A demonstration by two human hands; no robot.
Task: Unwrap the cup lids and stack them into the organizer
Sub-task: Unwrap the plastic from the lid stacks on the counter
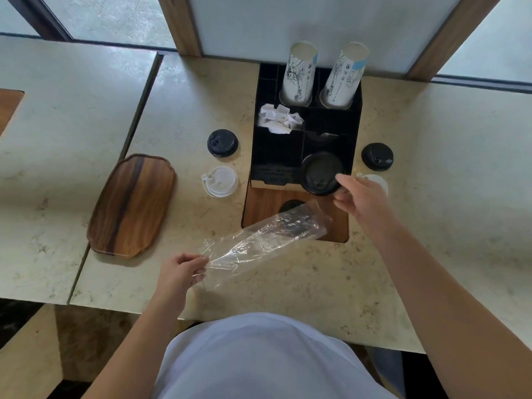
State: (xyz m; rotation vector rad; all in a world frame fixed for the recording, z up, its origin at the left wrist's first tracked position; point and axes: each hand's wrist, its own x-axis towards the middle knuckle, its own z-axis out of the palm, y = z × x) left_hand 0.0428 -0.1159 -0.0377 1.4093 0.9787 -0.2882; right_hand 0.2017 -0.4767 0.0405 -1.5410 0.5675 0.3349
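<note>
My right hand grips a stack of black cup lids by its near right edge, over the front right compartment of the black organizer. My left hand pinches the near end of a clear plastic wrapper, which stretches toward the organizer and lies limp on the counter. Other lids stand on the counter: a black stack and a white stack to the organizer's left, a black stack and a white one to its right, the latter partly hidden by my right hand.
Two stacks of paper cups stand upside down in the organizer's back slots, and crumpled white packets fill a left compartment. A wooden tray lies at the left. A wooden inset with a round hole sits just in front of the organizer.
</note>
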